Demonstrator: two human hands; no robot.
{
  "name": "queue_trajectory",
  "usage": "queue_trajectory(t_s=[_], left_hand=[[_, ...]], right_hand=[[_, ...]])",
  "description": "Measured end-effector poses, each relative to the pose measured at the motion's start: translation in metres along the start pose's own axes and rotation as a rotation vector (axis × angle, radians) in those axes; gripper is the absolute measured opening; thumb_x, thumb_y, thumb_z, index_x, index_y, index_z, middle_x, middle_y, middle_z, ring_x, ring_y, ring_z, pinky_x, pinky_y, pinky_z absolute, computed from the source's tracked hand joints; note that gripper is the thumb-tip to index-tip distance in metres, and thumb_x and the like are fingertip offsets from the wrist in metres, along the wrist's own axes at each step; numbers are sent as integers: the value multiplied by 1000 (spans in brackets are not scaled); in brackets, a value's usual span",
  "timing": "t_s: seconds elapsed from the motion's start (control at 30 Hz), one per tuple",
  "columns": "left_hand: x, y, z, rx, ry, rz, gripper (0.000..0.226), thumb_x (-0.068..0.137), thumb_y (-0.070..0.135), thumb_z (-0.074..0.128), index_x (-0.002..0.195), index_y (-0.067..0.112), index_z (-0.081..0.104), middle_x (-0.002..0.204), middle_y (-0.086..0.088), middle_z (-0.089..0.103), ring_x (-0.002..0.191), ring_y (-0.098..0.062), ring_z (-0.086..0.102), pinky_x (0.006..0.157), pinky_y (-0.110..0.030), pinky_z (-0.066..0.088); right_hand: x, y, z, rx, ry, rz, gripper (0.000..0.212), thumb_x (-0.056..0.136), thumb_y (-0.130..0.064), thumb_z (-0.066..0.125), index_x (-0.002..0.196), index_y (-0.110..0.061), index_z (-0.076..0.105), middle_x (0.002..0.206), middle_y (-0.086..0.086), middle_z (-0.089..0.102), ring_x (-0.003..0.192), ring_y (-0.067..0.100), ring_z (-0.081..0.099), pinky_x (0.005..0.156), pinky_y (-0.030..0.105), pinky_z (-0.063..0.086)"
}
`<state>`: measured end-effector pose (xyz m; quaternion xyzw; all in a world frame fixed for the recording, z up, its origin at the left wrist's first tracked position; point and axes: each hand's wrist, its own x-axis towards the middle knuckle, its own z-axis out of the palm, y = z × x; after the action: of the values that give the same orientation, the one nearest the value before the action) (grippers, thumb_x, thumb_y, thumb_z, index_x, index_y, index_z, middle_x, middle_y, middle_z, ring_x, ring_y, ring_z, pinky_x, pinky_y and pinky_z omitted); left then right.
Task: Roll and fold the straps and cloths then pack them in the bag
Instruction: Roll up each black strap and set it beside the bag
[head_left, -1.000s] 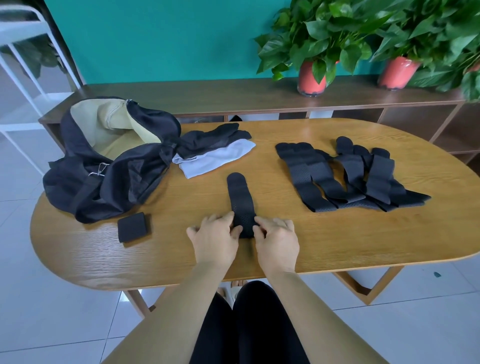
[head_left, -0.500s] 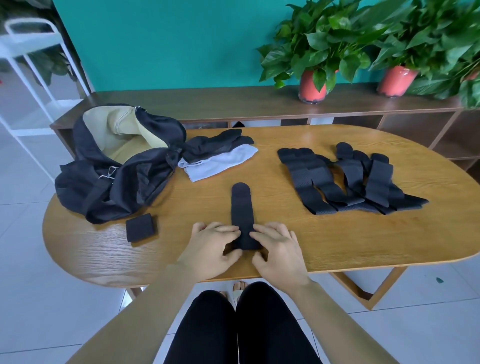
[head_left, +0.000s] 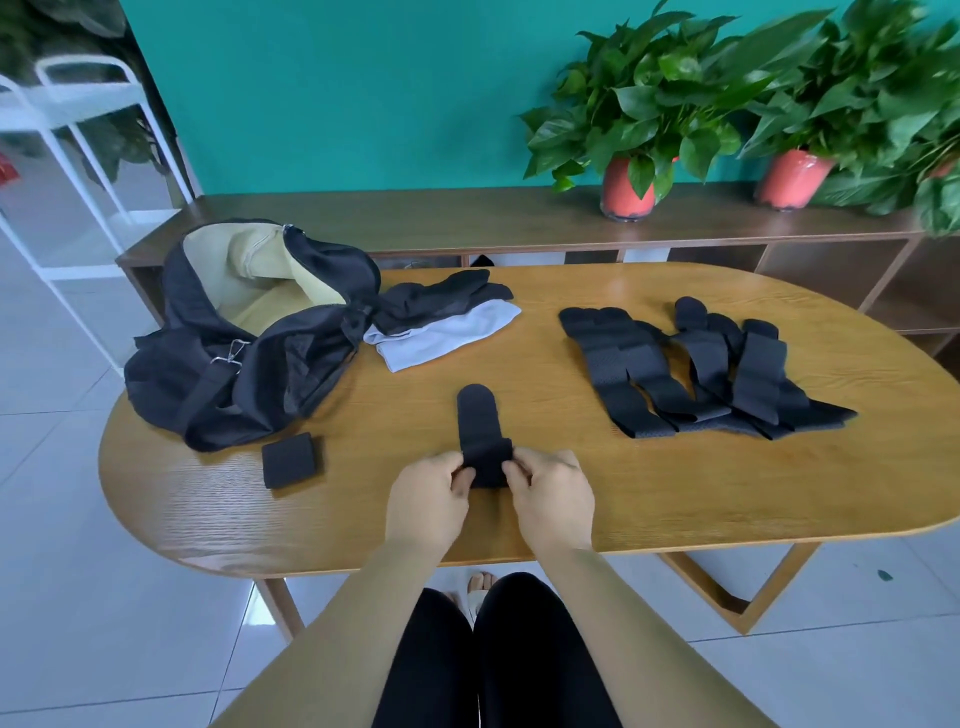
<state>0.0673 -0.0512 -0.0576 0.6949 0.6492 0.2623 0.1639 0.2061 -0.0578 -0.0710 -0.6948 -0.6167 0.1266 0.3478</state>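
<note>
A black strap (head_left: 477, 415) lies lengthwise on the wooden table (head_left: 623, 493), its near end wound into a small roll. My left hand (head_left: 431, 496) pinches the roll's left side and my right hand (head_left: 550, 493) pinches its right side. One finished black roll (head_left: 289, 460) sits to the left near the table edge. A pile of several flat black straps (head_left: 701, 369) lies at the right. Folded black and white cloths (head_left: 447, 322) rest beside the open black bag (head_left: 249, 332) with a tan lining at the far left.
A low wooden shelf (head_left: 519, 223) runs behind the table, carrying two potted plants in red pots (head_left: 626, 187). A white metal rack (head_left: 78, 171) stands at the far left. My knees are under the table's near edge.
The near end of the strap has been rolled up further away from me, so the flat part is shorter. Both hands moved forward with the roll and now pinch its sides.
</note>
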Motion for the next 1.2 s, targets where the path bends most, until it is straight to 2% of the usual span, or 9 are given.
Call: queue_trajectory(t_s=[0.1,0.27,0.37,0.47,0.63,0.77,0.93,1.07,1.2], left_hand=[[4,-1,4,-3,1,-30,40,91,20,60,58,17,36,56,2,42,54,-20,41,48,-29,26],[9,-1,7,-22,7,-49,35,90,20,61,62,19,41,61,2,50,58,-19,47,52,-28,32],[10,-1,6,-15,6,-11,3,89,21,62,90,20,60,85,1,59,76,-18,57,62,-26,43],[10,-2,6,-10,-28,-31,41,93,22,59,133,21,54,119,-1,53,98,-18,59,84,-29,50],[10,-7,11,24,2,107,40,91,9,59,128,22,61,136,-2,45,115,-22,52,94,-35,43],[9,-2,9,271,-113,139,46,98,20,41,143,30,41,150,12,31,131,-17,29,95,-33,29],[12,-4,-10,318,-278,192,59,88,35,47,146,30,36,152,16,30,135,-13,24,104,-36,23],[7,-15,-21,295,-279,243,55,87,33,49,141,34,43,146,21,38,131,-10,30,96,-32,20],[-9,-20,-28,109,-280,201,53,83,45,37,132,35,53,125,22,56,119,-5,39,91,-28,17]], right_hand=[[4,-2,6,-55,34,12,18,90,-24,58,78,-14,67,72,1,63,85,21,49,60,27,33],[6,-3,12,-82,95,10,20,86,-20,63,67,-14,65,64,0,59,77,21,50,56,26,35],[6,-3,14,-91,86,1,11,86,-22,63,81,-17,72,74,0,64,85,23,52,61,30,44],[7,-2,16,-104,98,-5,14,85,-21,66,95,-16,73,81,1,67,89,24,54,63,33,48],[8,0,17,-114,79,-13,23,84,-22,67,106,-19,70,88,0,67,93,22,53,63,32,48],[7,1,18,-103,118,-59,23,79,-18,73,102,-21,73,87,-1,65,85,24,56,59,31,47],[2,5,15,-111,68,-146,28,76,-12,63,102,-15,74,106,-1,66,97,24,57,75,37,47],[-9,7,1,-65,-86,-240,49,69,-20,53,114,-11,69,124,-2,62,116,19,49,93,35,43],[-20,12,-7,16,-114,-291,43,73,-12,60,116,-12,68,117,-2,66,109,18,54,89,38,50]])
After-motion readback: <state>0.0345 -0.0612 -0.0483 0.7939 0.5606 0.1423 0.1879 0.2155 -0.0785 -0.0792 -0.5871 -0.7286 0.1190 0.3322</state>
